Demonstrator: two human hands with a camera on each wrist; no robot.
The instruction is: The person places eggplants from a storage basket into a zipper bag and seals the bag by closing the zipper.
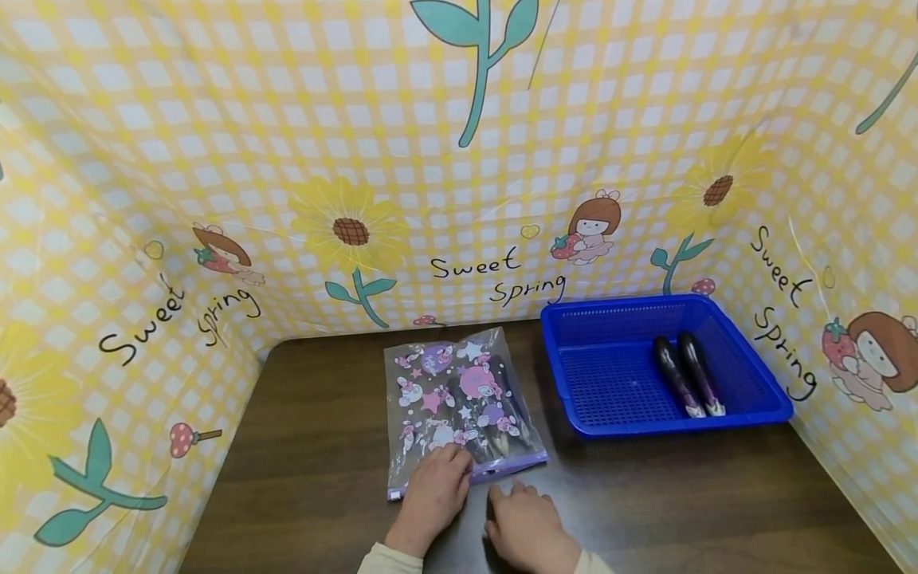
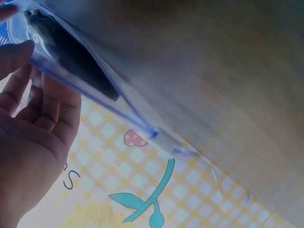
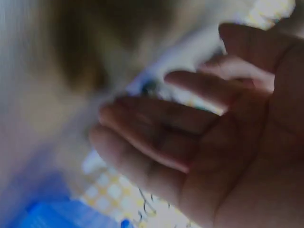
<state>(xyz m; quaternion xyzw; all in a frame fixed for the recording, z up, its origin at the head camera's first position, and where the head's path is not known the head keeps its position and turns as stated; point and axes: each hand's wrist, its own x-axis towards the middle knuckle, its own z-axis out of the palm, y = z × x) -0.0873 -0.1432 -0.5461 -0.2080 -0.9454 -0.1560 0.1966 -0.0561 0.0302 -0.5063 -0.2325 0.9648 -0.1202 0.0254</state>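
A clear slider zip bag [image 1: 430, 399] printed with pink and purple cartoon figures lies flat on the table, its purple zip edge towards me. My left hand [image 1: 436, 486] holds that edge near its middle with bent fingers. From the left wrist view, the mouth gapes and a dark eggplant [image 2: 71, 52] shows inside; the left hand [image 2: 38, 118] has its fingertips at the rim. Just in front of the zip edge is my right hand [image 1: 527, 522], its fingers loosely bent. In the blurred right wrist view, the right hand [image 3: 213, 137] has nothing in its grasp.
On the right stands a blue plastic basket [image 1: 595, 383] with two eggplants [image 1: 684, 375] lying side by side in it. Yellow checked cloth [image 1: 459, 199] with printed flowers walls off the back and sides of the dark wooden table [image 1: 308, 446].
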